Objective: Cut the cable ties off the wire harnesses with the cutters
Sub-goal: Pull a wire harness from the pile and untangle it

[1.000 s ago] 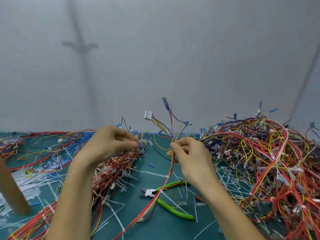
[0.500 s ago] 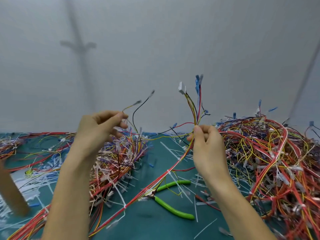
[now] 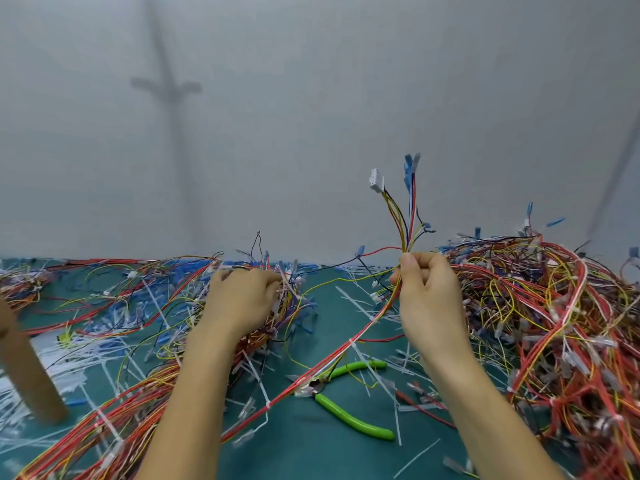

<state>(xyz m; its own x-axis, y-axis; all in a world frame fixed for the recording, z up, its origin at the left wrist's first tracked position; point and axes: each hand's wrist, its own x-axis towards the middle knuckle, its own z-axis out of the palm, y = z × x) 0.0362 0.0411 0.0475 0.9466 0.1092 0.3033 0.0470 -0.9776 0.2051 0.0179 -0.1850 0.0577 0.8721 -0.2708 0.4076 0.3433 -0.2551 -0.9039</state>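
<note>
The right hand [image 3: 429, 299] pinches one wire harness [image 3: 363, 327], its white connector [image 3: 376, 180] standing up against the wall. The harness trails down across the green-handled cutters [image 3: 349, 414], which lie on the open strip of teal mat [image 3: 311, 455] between the forearms. The left hand [image 3: 242, 299] sits knuckles-up in the middle heap [image 3: 145, 386]; whether it grips, I can't tell. A taller heap [image 3: 561, 323] crowds the right edge.

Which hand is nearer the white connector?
Right. The right hand pinches the harness just below the connector. The left hand is lower and further left, at the wire pile.
</note>
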